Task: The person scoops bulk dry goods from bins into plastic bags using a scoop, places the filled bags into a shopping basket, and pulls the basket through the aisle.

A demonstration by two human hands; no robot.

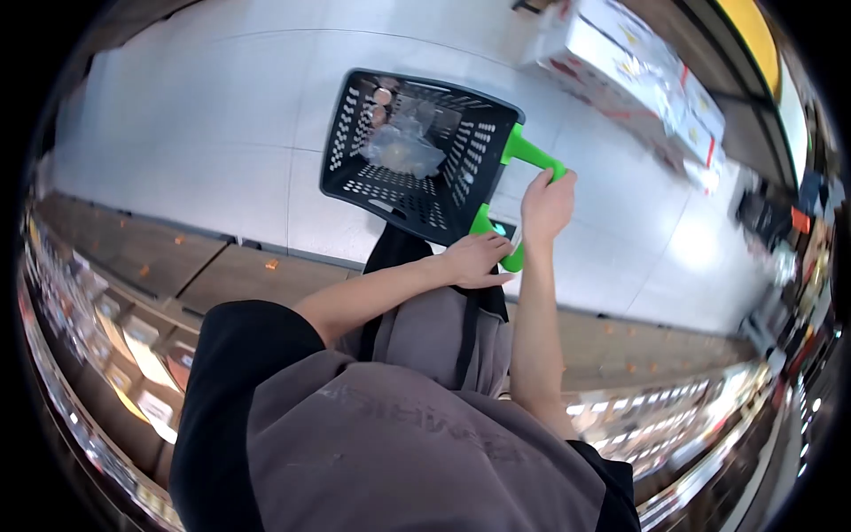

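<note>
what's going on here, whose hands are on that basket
A person's right hand is closed on the bright green plastic handle of a black, perforated plastic basket, and their left hand lies over the handle's nearer part. Clear plastic packaging sits inside the basket. Pale floor tiles show around it; whether it rests on them is unclear.

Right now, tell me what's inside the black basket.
In the black basket lie clear plastic packaging and, near one corner, roundish brownish items, too blurred to identify. Anything beneath the packaging is covered and cannot be seen.
</note>
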